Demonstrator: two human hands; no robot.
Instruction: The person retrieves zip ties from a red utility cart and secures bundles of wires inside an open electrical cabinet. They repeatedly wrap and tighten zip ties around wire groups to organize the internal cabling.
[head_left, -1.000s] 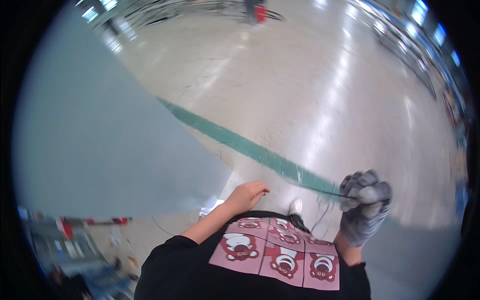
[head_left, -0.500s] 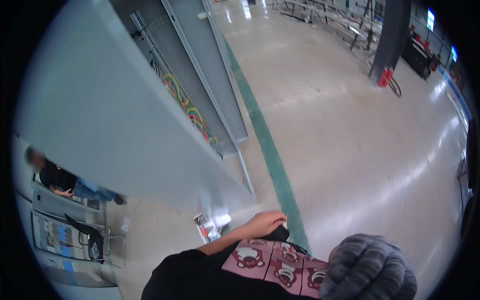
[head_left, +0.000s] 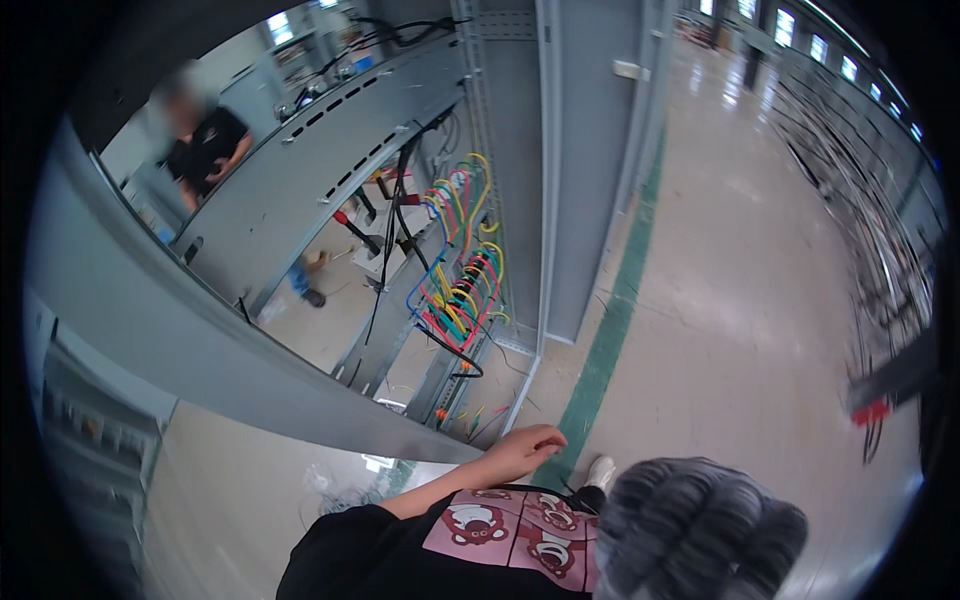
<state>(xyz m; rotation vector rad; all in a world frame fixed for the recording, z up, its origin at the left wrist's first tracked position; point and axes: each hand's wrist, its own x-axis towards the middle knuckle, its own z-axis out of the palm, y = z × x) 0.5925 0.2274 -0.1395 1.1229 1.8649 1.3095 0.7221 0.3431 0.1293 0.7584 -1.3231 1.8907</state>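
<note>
My left hand (head_left: 525,452) is in front of my waist, beyond the hem of my black shirt with its pink bear print (head_left: 480,530). Its fingers are curled in, and whatever they may hold is hidden. Just past it stands a grey metal cabinet frame (head_left: 400,425), which the hand does not visibly touch. Inside the cabinet, yellow, red, green and blue wires (head_left: 465,290) run to a row of terminals. A puffy, banded grey soft thing (head_left: 705,530) covers the lower right. My right hand does not show.
Another person (head_left: 205,150) in a black shirt stands behind the cabinet. Beside it runs a green floor stripe (head_left: 610,340). Long metal bars (head_left: 840,170) lie along the right, with a dark pillar and red object (head_left: 875,408) nearer. Loose clear plastic (head_left: 340,495) lies on the floor at left.
The view has swung right to left, so the cabinet's open interior and wiring now show more fully. My left hand stays in front of me, slightly further left in view.
</note>
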